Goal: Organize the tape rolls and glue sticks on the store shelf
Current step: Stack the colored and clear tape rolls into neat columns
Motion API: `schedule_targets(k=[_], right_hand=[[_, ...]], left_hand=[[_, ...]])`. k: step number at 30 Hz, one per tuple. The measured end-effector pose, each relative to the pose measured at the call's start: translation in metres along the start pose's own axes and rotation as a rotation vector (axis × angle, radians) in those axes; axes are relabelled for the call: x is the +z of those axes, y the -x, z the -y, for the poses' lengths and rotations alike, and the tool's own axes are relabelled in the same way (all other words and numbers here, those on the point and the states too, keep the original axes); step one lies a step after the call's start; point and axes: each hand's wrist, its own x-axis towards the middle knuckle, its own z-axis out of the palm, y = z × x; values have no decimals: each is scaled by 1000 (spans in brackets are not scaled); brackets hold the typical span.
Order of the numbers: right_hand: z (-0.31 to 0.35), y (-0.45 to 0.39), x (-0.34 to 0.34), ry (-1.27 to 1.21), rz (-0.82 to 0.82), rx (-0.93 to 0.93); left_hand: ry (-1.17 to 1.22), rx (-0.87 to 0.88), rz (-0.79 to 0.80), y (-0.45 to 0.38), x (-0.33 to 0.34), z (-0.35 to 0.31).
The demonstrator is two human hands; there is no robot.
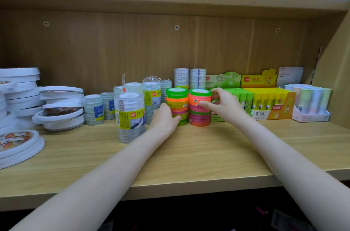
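A person's left hand (165, 117) curls around the base of one stack of neon tape rolls (177, 106) while the right hand (224, 105) grips the neighbouring stack (200, 106), mid-shelf on a wooden store shelf (189, 147), between clear tape packs (130, 115) and boxed glue sticks (269, 101).

Light: we see bright, even light with soft shadows.
Edges: we see wide-angle bowing.
Focus: upper items look blurred.
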Motion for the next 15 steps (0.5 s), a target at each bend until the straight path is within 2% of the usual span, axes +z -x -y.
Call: schedule_targets(k=[4, 7, 15], right_hand=[[-2, 1, -7, -56, 92, 34], [-2, 5, -8, 57, 156, -34], [-2, 6, -5, 109, 115, -57]], left_hand=[[81, 27, -27, 0, 6, -8], [52, 31, -29, -2, 8, -6], [29, 63, -5, -5, 5, -3]])
